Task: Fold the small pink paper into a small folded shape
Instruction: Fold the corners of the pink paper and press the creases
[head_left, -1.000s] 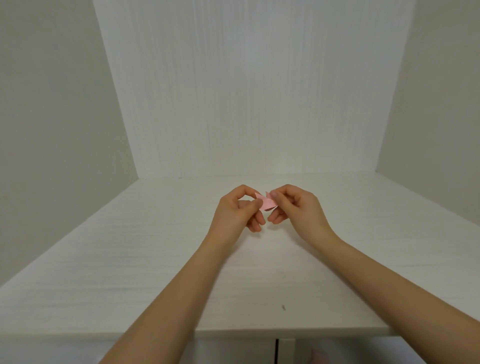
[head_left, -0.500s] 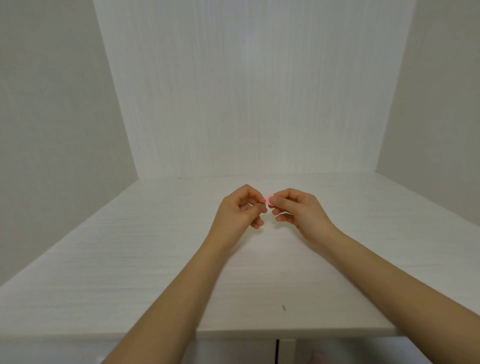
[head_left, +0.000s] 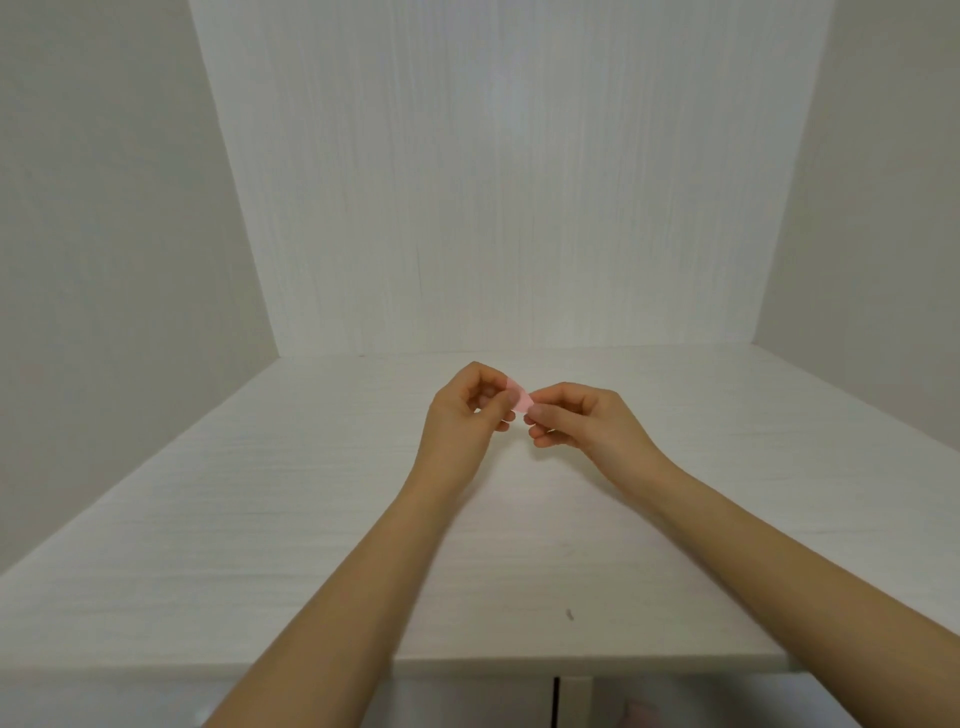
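Observation:
The small pink paper (head_left: 520, 397) is a tiny folded piece held in the air above the middle of the white table (head_left: 260, 519). My left hand (head_left: 470, 415) pinches its left side between thumb and fingers. My right hand (head_left: 576, 421) pinches its right end with thumb and forefinger. Most of the paper is hidden by my fingertips; only a narrow pink strip shows between the two hands.
White walls close in the table at the back and on both sides. A small dark speck (head_left: 570, 614) lies on the table near its front edge. Below the front edge a dark vertical gap (head_left: 556, 701) shows.
The paper has become smaller and flatter between my fingers. Both hands have stayed in the middle, the right hand dropping slightly and the left rising a little.

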